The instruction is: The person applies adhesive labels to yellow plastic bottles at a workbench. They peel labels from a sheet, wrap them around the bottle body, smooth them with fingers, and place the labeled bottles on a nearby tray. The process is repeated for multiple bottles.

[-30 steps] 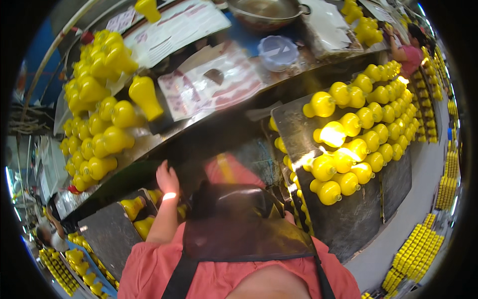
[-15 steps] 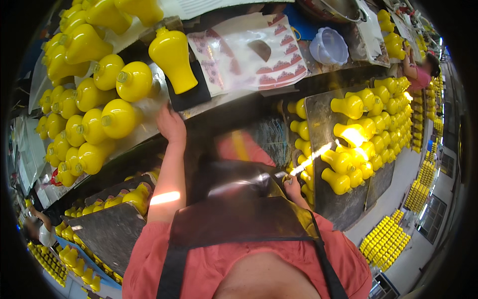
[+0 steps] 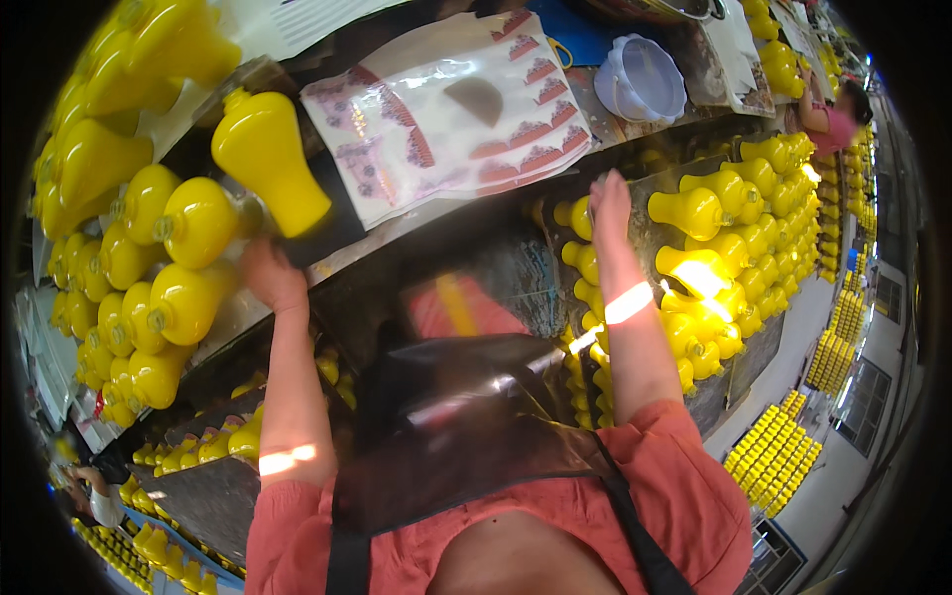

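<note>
My left hand (image 3: 273, 278) is at the front edge of the workbench, beside a group of glossy yellow vases (image 3: 183, 305) lying on their sides. Its fingers look stretched out and somewhat blurred; I see nothing held in them. Just beyond it, a single yellow vase (image 3: 270, 164) rests on a dark pad (image 3: 337, 223). My right hand (image 3: 610, 203) is raised beside the bench's front edge, fingers pointing away from me, with no object visible in it. Close by it are yellow vases on a board, the nearest being a vase (image 3: 686, 211) to its right.
Printed transfer sheets (image 3: 436, 124) cover the bench middle. A pale scalloped bucket (image 3: 643, 81) stands right of them, near a metal pan (image 3: 669, 8). A dark board (image 3: 198, 501) holds more vases at left. Another person (image 3: 828, 119) is at the far right.
My right hand has moved from near my apron, up and away to the bench's edge. My left hand has shifted left and nearer. The whole view has turned slightly, with bench items sliding left.
</note>
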Available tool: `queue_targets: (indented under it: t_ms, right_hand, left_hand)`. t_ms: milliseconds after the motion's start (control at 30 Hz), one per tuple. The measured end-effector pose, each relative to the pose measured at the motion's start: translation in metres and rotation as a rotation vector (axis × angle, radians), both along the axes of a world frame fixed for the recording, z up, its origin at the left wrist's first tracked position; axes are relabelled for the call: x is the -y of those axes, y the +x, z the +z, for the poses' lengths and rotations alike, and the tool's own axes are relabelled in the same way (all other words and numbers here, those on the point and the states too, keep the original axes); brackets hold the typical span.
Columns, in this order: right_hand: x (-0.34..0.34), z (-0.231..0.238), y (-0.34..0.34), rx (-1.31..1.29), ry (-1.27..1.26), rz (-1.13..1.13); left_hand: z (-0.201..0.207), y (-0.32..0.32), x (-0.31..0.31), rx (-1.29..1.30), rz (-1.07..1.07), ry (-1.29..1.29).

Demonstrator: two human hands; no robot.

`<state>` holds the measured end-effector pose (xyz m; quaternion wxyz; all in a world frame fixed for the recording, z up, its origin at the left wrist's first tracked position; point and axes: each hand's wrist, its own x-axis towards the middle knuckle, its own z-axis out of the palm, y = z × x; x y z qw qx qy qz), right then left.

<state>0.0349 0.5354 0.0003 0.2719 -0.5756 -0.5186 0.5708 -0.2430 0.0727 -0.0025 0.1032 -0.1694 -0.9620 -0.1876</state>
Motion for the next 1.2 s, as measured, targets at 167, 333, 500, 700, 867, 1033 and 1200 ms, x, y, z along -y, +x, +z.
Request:
queue_targets:
  t_ms: [167, 333, 500, 700, 867, 1033, 1200]
  right_hand:
    - [-0.116, -0.010, -0.068, -0.283, -0.323, -0.339]
    - [-0.151, -0.033, -0.087, -0.381, -0.227, -0.295]
    - [-0.135, -0.029, -0.101, -0.183, -0.171, -0.636]
    - [-0.135, -0.029, -0.099, 0.046, -0.147, -0.706]
    - [-0.136, -0.035, -0.099, 0.115, -0.075, -0.734]
    - [-0.132, -0.026, -0.102, 0.144, -0.113, -0.726]
    - [-0.132, -0.041, -0.098, 0.084, -0.171, -0.730]
  left_hand:
    - [0.007, 0.001, -0.007, -0.009, 0.006, 0.024]
    - [0.008, 0.000, -0.010, -0.048, -0.002, -0.059]
    - [0.007, 0.000, -0.006, -0.035, -0.043, -0.138]
    - [0.008, 0.002, -0.003, -0.019, -0.085, -0.167]
    - [0.008, 0.002, -0.002, 0.109, -0.057, -0.224]
    - [0.012, -0.003, -0.008, 0.080, -0.071, -0.305]
    - [0.022, -0.003, -0.014, 0.147, -0.029, -0.286]
